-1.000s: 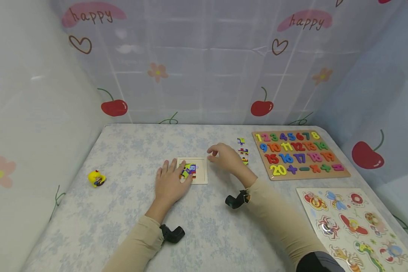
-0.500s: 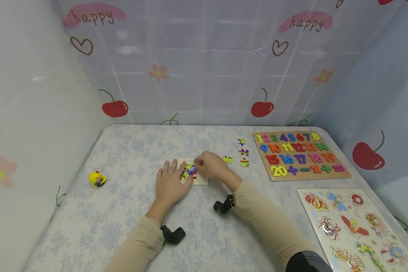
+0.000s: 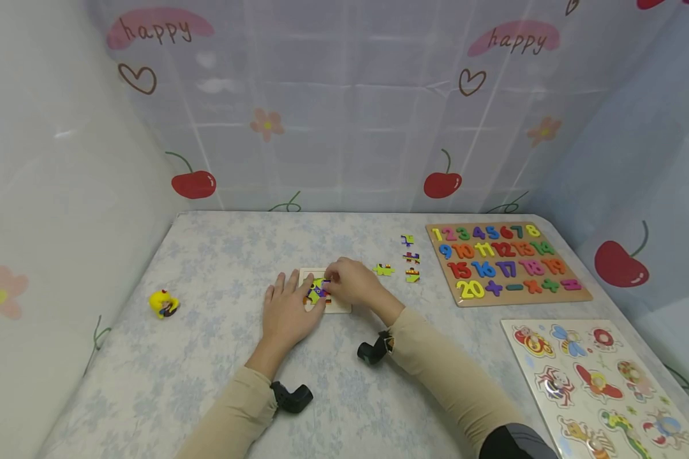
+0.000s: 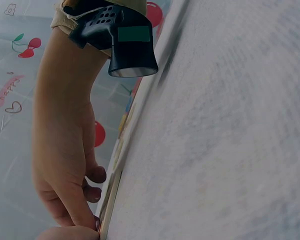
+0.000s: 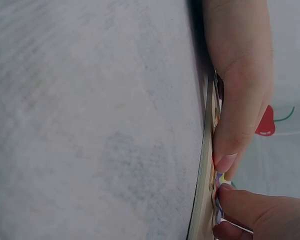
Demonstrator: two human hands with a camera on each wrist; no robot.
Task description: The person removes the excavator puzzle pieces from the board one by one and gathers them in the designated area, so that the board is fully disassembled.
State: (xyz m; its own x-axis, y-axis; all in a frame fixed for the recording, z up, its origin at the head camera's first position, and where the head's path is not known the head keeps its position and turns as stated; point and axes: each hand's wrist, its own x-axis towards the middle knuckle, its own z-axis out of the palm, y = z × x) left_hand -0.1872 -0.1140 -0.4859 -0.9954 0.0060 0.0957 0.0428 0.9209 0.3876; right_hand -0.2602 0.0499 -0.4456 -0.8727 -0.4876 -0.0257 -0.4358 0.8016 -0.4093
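My left hand (image 3: 289, 312) lies palm down with its fingers extended over the left side of a small wooden puzzle tray (image 3: 340, 308). Fitted jigsaw pieces (image 3: 316, 291), yellow-green and purple, show between the two hands. Over the tray's right part, my right hand (image 3: 353, 284) pinches a jigsaw piece, largely hidden by the fingers in the head view. From the right wrist, the bluish edge of that jigsaw piece (image 5: 219, 212) shows at the right fingertips, close to the left thumb. Just right of the tray lies a loose yellow-green jigsaw piece (image 3: 384, 269).
A column of loose jigsaw pieces (image 3: 411, 258) lies farther right. Beyond it is a number board (image 3: 508, 305), with an insect peg board (image 3: 594, 357) nearer the front right. A small yellow toy figure (image 3: 163, 304) stands at the left.
My right hand has moved left from beside the tray onto its right part, uncovering the loose yellow-green jigsaw piece. My left hand has stayed in place.
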